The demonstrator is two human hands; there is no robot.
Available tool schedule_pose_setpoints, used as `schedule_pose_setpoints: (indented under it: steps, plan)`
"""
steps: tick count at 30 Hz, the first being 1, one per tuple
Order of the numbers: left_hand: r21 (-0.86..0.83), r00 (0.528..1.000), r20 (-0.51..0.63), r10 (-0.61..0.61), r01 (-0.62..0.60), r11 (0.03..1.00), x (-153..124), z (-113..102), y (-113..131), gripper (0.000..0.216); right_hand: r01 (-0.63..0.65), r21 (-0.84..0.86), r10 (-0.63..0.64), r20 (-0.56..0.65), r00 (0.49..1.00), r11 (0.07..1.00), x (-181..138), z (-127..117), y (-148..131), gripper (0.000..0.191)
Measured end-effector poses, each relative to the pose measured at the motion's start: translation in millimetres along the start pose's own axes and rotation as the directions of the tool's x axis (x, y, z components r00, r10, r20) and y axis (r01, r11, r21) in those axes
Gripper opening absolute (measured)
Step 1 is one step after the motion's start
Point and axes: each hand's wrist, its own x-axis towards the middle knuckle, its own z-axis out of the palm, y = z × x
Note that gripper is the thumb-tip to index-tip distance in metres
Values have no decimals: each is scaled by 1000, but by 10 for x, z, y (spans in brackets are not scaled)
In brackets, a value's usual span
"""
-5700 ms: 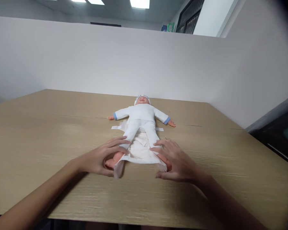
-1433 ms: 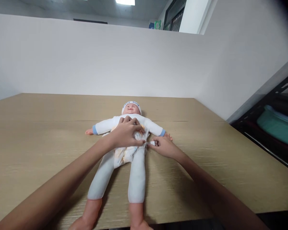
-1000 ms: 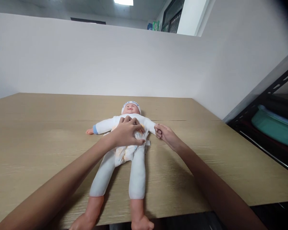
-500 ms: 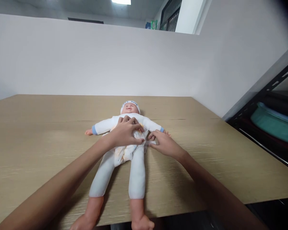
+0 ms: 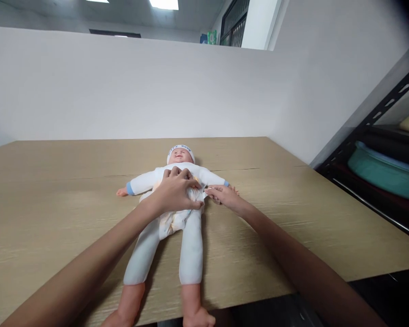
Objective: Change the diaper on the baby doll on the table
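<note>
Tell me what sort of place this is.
Probably an office-like workroom: a bare wooden table boxed in by white partitions, with ceiling panel lights beyond and a black metal rack at the right.

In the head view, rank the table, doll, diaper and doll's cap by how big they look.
Largest to smallest:
table
doll
diaper
cap
The left hand hides part of the diaper, so its lead over the cap is unsure.

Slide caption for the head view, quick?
Left hand presses the diaper on the doll, belly up; right hand pinches its side tab.
</note>
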Motion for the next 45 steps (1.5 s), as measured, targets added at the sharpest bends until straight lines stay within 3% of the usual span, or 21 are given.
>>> schedule_pose_setpoints:
  steps: [4,8,16,19,23,28,37,45]
  plan:
    - [8,1000,-10,15,-15,1000,1,22,-19,65,15,296,-56,128,990,955,111,160,3,46]
    - [-11,998,-54,33,-34,999,-7,54,-39,79,14,354,-60,117,991,935,170,259,38,46]
    - [-132,995,-98,-19,5,991,-17,74,-61,52,-67,495,-1,136,991,866,131,292,64,39]
    - [-94,997,-77,-25,18,995,-16,72,-55,31,-68,539,-3,129,992,839,114,294,42,36]
    - [-42,997,-68,-22,19,999,-13,72,-42,29,-36,581,-28,100,995,813,81,285,14,37]
    - [-50,997,-73,-18,15,999,-13,80,-48,28,16,597,-72,70,995,802,82,280,22,45]
    - [-81,993,-119,-27,17,997,-11,134,-70,41,106,497,-155,58,986,861,252,344,56,52]
    - [-133,996,-61,-64,55,990,-3,91,-76,36,169,414,-209,52,977,894,204,338,-59,53]
